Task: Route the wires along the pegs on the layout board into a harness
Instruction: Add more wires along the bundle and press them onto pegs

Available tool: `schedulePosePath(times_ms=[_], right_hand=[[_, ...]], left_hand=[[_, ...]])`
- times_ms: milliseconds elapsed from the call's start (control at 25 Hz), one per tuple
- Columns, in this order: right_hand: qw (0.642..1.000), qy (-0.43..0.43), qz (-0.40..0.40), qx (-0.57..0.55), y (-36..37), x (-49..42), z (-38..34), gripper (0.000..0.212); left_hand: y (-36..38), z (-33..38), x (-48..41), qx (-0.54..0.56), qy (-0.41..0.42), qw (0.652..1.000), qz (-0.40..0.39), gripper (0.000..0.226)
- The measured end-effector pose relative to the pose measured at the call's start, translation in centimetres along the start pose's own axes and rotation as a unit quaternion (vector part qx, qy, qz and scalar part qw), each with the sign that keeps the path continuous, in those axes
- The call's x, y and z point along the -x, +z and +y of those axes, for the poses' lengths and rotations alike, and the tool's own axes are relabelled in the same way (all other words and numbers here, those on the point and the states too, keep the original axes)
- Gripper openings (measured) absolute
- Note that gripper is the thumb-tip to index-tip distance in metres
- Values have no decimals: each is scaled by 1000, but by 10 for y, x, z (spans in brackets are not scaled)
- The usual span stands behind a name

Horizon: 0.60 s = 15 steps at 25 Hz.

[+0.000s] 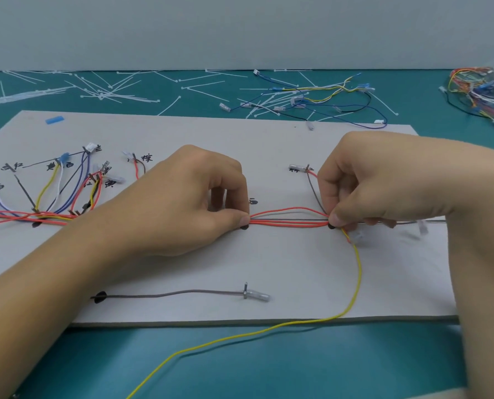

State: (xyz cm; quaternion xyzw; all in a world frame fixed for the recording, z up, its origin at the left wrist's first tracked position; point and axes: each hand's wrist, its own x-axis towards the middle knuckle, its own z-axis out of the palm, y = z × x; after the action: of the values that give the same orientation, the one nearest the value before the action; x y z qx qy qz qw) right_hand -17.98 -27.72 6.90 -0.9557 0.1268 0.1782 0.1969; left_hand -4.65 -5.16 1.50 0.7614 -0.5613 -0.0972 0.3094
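A grey layout board (211, 133) lies on the teal table. A bundle of red wires and one grey wire (289, 220) runs level across its middle. My left hand (188, 203) pinches the bundle at its left end, beside a black peg mark (244, 227). My right hand (369, 182) pinches it at the right end, by another black mark (331, 226). A yellow wire (355, 283) drops from my right fingers and trails off the board's front edge. At the board's left, coloured wires (67, 191) fan up to labelled pegs.
A grey wire with a clear terminal (182, 293) lies near the board's front. Loose white cable ties (104, 90) and spare wires (320, 102) are scattered behind the board. A tangled wire heap (482, 93) sits at the far right.
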Motion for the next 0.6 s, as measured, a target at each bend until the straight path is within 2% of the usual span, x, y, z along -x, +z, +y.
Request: schedulePosePath(times_ms=[240,400,600], right_hand=[[996,-21,75,42,12,-2,-12,25],[992,-56,110,10,24,-20,-27,14],[990,-76,78,-93,20,-22,-25,15]], left_hand=[[-6,-3,5,-32,21,999,5,9],[-30,-21,17,-50,-17,999,2,8],[-42,-32,21,-41,-50,998,-16,4]])
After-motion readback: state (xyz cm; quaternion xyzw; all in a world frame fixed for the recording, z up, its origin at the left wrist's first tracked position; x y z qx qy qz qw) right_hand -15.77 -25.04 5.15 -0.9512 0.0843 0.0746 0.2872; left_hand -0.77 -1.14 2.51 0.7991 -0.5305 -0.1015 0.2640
